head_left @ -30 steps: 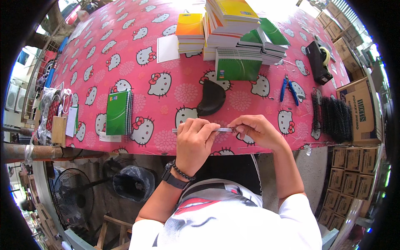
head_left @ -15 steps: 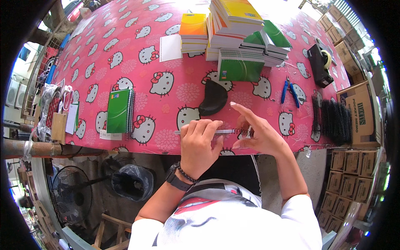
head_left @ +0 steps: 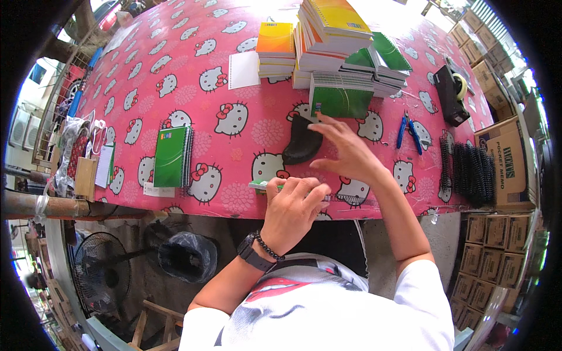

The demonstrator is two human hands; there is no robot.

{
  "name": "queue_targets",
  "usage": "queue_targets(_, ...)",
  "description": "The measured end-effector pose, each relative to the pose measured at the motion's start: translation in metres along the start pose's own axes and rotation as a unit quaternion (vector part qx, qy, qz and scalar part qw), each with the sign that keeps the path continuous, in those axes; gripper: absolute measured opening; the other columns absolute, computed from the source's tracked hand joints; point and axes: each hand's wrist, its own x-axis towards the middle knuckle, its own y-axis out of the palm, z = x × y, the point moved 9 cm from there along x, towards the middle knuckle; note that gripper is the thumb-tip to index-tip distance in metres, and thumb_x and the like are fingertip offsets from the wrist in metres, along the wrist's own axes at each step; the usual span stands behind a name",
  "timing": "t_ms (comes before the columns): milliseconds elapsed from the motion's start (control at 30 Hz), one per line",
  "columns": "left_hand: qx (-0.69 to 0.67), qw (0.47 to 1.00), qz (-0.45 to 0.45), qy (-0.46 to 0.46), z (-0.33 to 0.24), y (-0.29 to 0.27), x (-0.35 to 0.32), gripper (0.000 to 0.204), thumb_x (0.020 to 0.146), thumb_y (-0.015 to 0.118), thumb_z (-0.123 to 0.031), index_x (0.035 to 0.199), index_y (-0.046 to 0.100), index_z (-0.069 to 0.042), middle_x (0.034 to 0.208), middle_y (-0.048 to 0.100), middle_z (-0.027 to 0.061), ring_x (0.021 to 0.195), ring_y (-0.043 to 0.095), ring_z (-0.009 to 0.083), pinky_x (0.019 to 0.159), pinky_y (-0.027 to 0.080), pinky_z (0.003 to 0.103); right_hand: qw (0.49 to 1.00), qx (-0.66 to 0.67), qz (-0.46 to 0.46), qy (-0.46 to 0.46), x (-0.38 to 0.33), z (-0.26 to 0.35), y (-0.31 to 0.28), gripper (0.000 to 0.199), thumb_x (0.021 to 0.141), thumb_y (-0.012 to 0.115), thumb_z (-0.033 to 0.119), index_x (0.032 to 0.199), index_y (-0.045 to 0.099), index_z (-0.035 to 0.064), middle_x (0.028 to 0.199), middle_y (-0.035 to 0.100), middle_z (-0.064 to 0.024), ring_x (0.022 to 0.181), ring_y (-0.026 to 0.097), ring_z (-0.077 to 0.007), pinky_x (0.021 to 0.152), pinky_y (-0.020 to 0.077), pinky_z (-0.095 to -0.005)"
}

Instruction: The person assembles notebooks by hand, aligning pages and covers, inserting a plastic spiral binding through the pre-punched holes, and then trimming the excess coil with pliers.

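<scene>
On the pink table (head_left: 234, 155) lies a black crescent-shaped piece (head_left: 302, 142). On its near side, the left hand (head_left: 297, 202) is curled around a small notepad (head_left: 259, 185), whose green and white end shows past the fingers. A thin spiral coil (head_left: 351, 199) stretches rightward from this hand, nearer the person than the crescent-shaped piece and to its right. The right hand (head_left: 342, 149) is just right of the crescent-shaped piece, thumb and fingers spread wide and holding nothing; whether the fingertips touch the piece, I cannot tell. Left of the crescent-shaped piece are green notebooks (head_left: 171, 157); beyond it rises a stack of yellow notebooks (head_left: 336, 20). Blue-handled pliers (head_left: 403, 130) lie to its right, with black coils (head_left: 475, 171) farther right.
</scene>
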Motion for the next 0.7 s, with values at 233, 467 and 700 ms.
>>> queue_targets(233, -0.006, 1.000, 0.014, 0.019, 0.003, 0.001, -0.004, 0.016, 0.080, 0.064, -0.027, 0.090, 0.060, -0.015, 0.093, 0.061, -0.0035, 0.090, 0.056, 0.0175, 0.083, 0.033, 0.037, 0.999, -0.036, 0.025, -0.020, 0.022, -0.002, 0.033, 0.071, 0.058, 0.081, 0.039, 0.116, 0.049, 0.0143, 0.133, 0.039, -0.0191, 0.123, 0.035, -0.0402, 0.100, 0.0339, -0.0508)
queue_targets(467, -0.035, 0.999, -0.010, 0.004, 0.006, -0.004, -0.004, 0.020, 0.079, 0.065, -0.029, 0.092, 0.060, -0.015, 0.093, 0.061, -0.0024, 0.089, 0.056, 0.0169, 0.084, 0.033, 0.036, 0.997, 0.040, 0.033, 0.053, 0.006, -0.002, 0.021, 0.072, 0.058, 0.083, 0.034, 0.121, 0.053, 0.0159, 0.128, 0.043, -0.0199, 0.120, 0.037, -0.0392, 0.100, 0.0350, -0.0447)
queue_targets(700, 0.019, 1.000, 0.016, 0.019, 0.015, 0.000, -0.007, 0.025, 0.071, 0.072, -0.033, 0.085, 0.063, -0.015, 0.088, 0.060, -0.0041, 0.088, 0.056, 0.0156, 0.095, 0.028, 0.042, 0.945, 0.312, 0.030, 0.091, -0.034, -0.032, 0.023, 0.069, 0.074, 0.065, 0.057, 0.123, 0.057, 0.0084, 0.114, 0.055, -0.0171, 0.108, 0.051, -0.0299, 0.093, 0.0386, -0.0369)
